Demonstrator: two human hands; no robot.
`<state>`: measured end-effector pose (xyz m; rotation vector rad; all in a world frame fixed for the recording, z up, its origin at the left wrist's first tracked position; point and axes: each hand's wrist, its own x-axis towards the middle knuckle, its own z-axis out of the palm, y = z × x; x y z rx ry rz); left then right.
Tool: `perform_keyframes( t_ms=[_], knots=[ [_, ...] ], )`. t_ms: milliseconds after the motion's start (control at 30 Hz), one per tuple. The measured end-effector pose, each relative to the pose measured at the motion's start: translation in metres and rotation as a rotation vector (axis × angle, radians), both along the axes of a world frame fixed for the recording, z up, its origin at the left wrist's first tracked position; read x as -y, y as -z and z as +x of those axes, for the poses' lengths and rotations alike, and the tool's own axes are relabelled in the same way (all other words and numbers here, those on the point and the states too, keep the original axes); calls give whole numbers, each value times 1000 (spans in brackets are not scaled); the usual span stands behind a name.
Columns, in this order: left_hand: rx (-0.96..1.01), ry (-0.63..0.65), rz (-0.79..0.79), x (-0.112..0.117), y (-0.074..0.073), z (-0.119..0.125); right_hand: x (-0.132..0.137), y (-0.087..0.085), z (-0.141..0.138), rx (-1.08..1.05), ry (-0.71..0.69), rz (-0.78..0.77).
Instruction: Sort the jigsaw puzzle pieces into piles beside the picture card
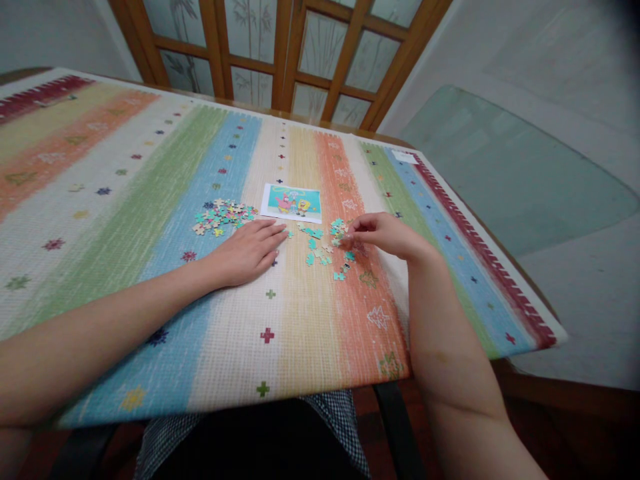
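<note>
My left hand (250, 252) lies flat on the striped tablecloth, palm down with fingers stretched out. Just beyond it is a heap of loose jigsaw pieces (223, 217), pink, yellow and teal. My right hand (377, 233) is closed in a pinch over a looser scatter of mostly teal jigsaw pieces (311, 259). A small jigsaw piece (345, 243) shows at its fingertips, partly hidden by them. Between the hands and slightly farther off lies a white-edged picture card (293, 203) with cartoon figures on a teal background.
A striped tablecloth (240, 347) covers the table, its front edge close to my lap. A small white paper (405, 157) lies near the far right edge. Beyond the table stand wood-framed glass doors (285, 53). A chair's dark armrest (395, 427) is below the front edge.
</note>
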<state>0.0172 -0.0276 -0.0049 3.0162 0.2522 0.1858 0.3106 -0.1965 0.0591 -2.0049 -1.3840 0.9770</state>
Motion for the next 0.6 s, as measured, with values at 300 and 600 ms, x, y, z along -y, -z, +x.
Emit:
perform_keyframes(
  t_ms=[300, 600],
  knots=[
    [-3, 2, -12, 0, 0, 1, -9, 3, -14, -149, 79, 143],
    [18, 4, -15, 1, -2, 0, -16, 7, -19, -307, 184, 139]
  ],
)
